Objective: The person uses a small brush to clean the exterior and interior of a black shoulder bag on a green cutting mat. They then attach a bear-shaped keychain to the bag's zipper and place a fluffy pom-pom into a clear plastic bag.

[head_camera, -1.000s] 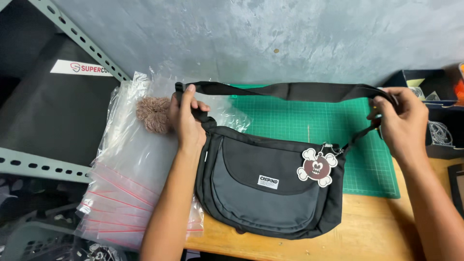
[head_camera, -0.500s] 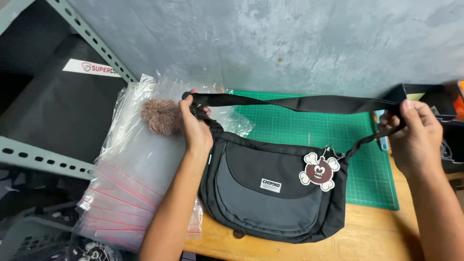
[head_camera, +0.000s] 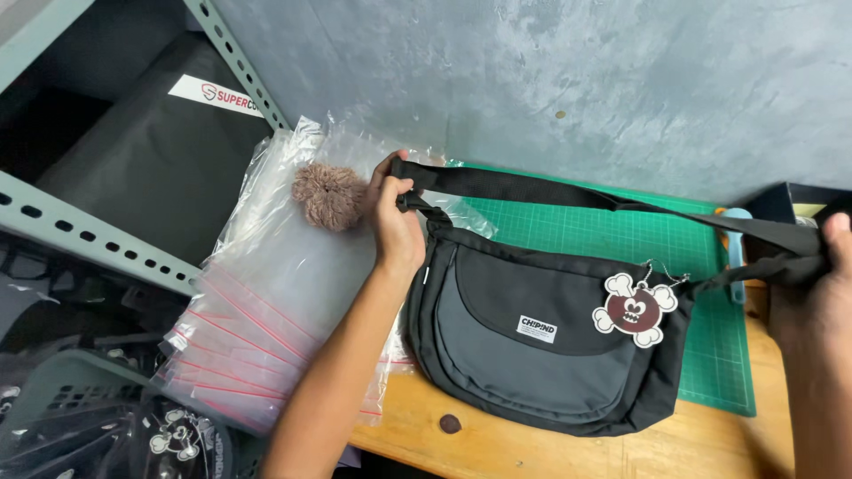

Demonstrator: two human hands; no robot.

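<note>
The black strap [head_camera: 568, 191] is pinched at each end, by the closed left hand [head_camera: 397, 226] and the closed right hand [head_camera: 812, 293]. Its long axis is stretched between the fingers, while the black bag [head_camera: 541, 341] is laid just below them on the wooden table [head_camera: 532, 448], nearer the left hand.

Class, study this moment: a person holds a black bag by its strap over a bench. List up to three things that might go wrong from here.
1. The bag lies close to the bench edge; pulling the strap might drag it off.
2. The left hand sits beside the pompom on the plastic bags; it might knock the pompom off or slide the stack.
3. The skull charm dangles loose and might snag on the strap held by the right hand.
</note>
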